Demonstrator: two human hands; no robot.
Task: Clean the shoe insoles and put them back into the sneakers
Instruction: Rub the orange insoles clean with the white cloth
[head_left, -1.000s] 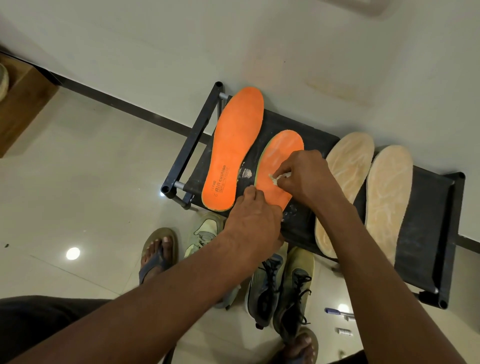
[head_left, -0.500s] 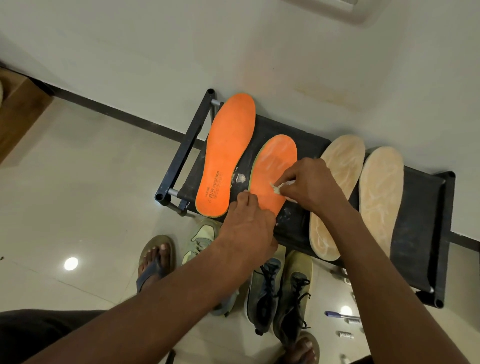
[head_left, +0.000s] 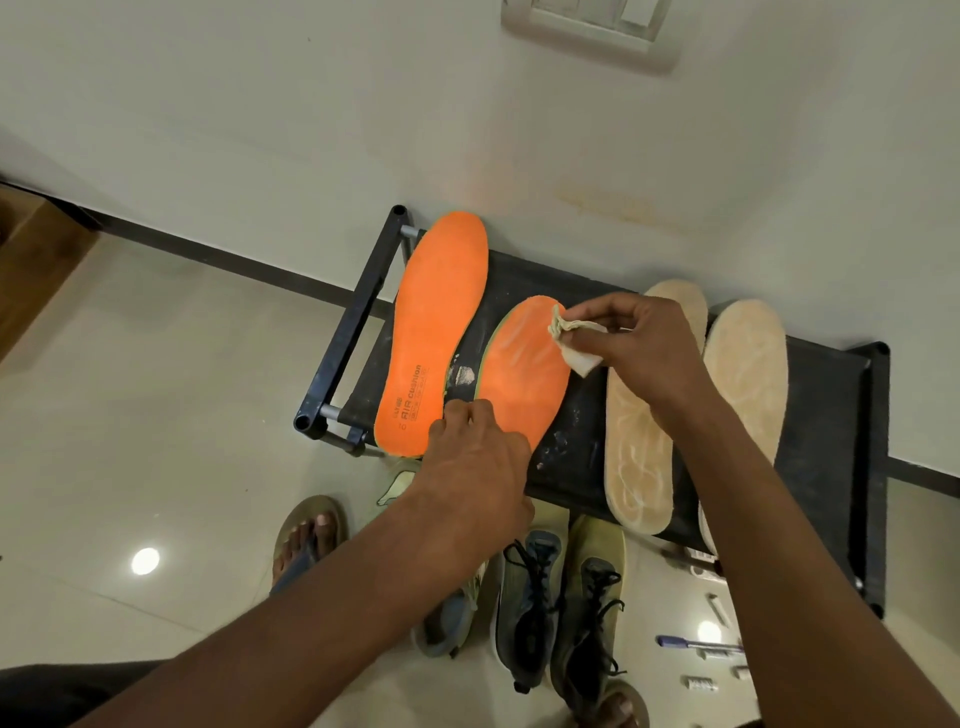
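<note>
Head camera is looking down at the scene. Nearest, on the tiled floor (head_left: 156, 415), dark sneakers (head_left: 561, 603) are standing under the front edge of a black shoe rack (head_left: 826, 415), with a sandalled foot (head_left: 306, 540) to the left of them. Above these, the left hand (head_left: 472, 467) is resting on the heel end of the second orange insole (head_left: 519, 384), fingers curled down on it, pressing it to the rack. Further along this insole, near the toe, the right hand (head_left: 639, 343) is pinching a small crumpled cloth (head_left: 571, 338) against the surface, which is showing pale streaks. Beside it to the left, the first orange insole (head_left: 436, 332) is lying flat, and two beige insoles (head_left: 691, 405) are lying to the right, side by side. White crumbs are sitting on the rack fabric between the insoles. The risk is probably that the insole is slipping under the wiping if the left hand is pressing too lightly, or that crumbs are falling into the sneakers below.
</note>
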